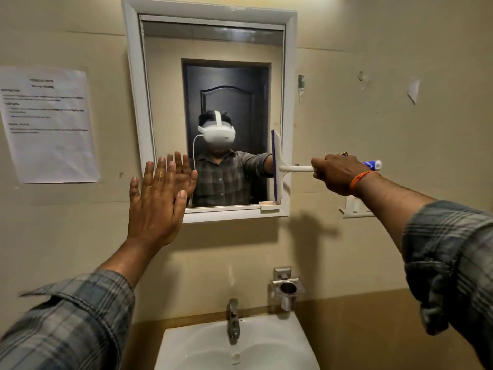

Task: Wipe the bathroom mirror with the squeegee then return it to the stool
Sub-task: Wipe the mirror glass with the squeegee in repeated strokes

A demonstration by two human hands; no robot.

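The white-framed mirror (170,76) hangs on the beige wall straight ahead. My right hand (336,173) grips the handle of the white squeegee (278,166), whose blue-edged blade stands upright against the glass at the mirror's lower right edge. The handle's blue end sticks out behind my fist. My left hand (157,201) is held up flat with fingers apart at the mirror's lower left corner, holding nothing. The stool is out of sight.
A white sink (280,340) with a metal tap (233,320) sits below the mirror. A chrome cup holder (288,289) is fixed to the wall at its right. A printed paper notice (50,124) is taped left of the mirror. A small white shelf (354,209) hangs right.
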